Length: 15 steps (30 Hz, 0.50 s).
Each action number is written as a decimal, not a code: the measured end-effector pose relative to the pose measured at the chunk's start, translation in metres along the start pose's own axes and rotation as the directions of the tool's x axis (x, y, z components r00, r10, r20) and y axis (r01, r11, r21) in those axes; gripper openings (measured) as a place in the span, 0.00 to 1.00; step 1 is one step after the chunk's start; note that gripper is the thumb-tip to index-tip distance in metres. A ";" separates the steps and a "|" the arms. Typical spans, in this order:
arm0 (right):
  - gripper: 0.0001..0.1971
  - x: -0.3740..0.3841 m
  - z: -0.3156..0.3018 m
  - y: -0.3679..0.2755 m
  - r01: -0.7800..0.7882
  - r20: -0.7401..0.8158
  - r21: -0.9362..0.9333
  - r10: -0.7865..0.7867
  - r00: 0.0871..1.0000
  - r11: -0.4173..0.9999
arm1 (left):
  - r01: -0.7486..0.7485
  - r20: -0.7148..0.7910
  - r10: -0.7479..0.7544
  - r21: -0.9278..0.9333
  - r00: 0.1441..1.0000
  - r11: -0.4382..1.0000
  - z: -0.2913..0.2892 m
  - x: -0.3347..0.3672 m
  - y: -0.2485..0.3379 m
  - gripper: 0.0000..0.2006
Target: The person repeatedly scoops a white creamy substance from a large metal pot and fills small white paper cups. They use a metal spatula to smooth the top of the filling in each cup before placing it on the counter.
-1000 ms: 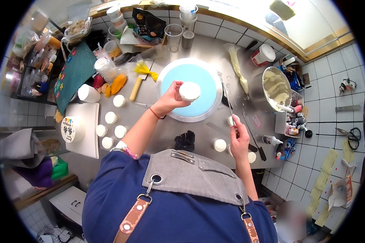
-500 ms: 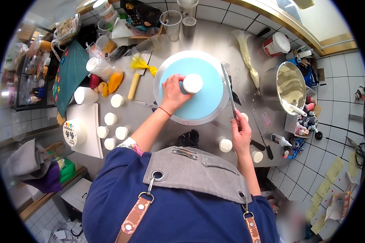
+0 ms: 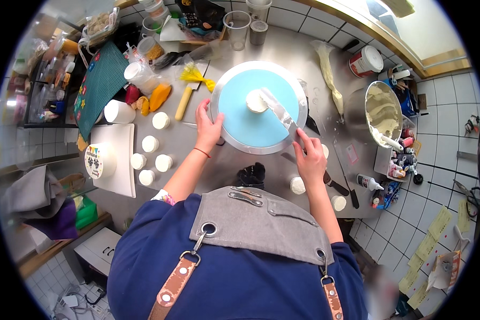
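Note:
On the light blue top of a round cake turntable [image 3: 240,128] stands a small round cake coated in white cream [image 3: 255,102]. My right hand [image 3: 310,154] grips a long metal icing spatula [image 3: 278,111] at the turntable's near right edge. Its cream-smeared blade slants up and left, the tip end over the right side of the small cake's top. My left hand [image 3: 208,127] is at the turntable's left rim, empty, with thumb and fingers apart; the fingertips appear to touch the rim.
Several small white cakes [image 3: 163,162] stand at left, beside a decorated white cake [image 3: 99,160] on a board. More [image 3: 297,185] are near my right arm. A cream-filled metal bowl [image 3: 378,114], piping bag [image 3: 330,80] and dark-handled knives [image 3: 353,197] lie right. A rolling pin [image 3: 183,103] lies left.
My left hand has let go of the small cake and moved left to the turntable's rim. The spatula, upright at the right edge before, has swung left over the cake.

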State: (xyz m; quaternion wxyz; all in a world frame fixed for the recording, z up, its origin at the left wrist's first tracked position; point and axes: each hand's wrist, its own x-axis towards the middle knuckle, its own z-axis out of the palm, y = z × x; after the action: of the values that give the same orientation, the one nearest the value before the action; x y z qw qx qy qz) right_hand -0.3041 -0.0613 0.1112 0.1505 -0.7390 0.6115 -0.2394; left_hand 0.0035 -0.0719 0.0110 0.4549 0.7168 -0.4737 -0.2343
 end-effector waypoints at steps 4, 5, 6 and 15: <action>0.19 -0.002 0.006 0.001 0.030 -0.030 -0.041 -0.031 0.999 0.999 | 0.417 0.225 -0.351 -0.445 0.909 0.793 0.000 -0.013 -0.005 0.22; 0.19 -0.004 0.006 0.001 0.030 -0.035 -0.047 -0.032 0.999 0.998 | 0.457 0.279 -0.364 -0.477 0.889 0.751 -0.001 -0.014 -0.005 0.21; 0.19 -0.006 0.006 0.001 0.031 -0.036 -0.051 -0.033 0.999 0.998 | 0.450 0.273 -0.359 -0.486 0.893 0.749 0.000 -0.016 -0.006 0.20; 0.19 -0.032 -0.003 -0.005 -0.008 -0.010 -0.026 0.008 1.000 1.000 | 0.559 0.356 -0.439 -0.402 0.825 0.725 -0.005 -0.045 -0.002 0.23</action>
State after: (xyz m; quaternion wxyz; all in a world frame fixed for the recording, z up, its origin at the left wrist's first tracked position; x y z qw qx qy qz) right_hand -0.3056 -0.0284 0.1110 0.1387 -0.7372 0.6184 -0.2344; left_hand -0.0117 -0.0289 0.0076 0.4805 0.6457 -0.2369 -0.5442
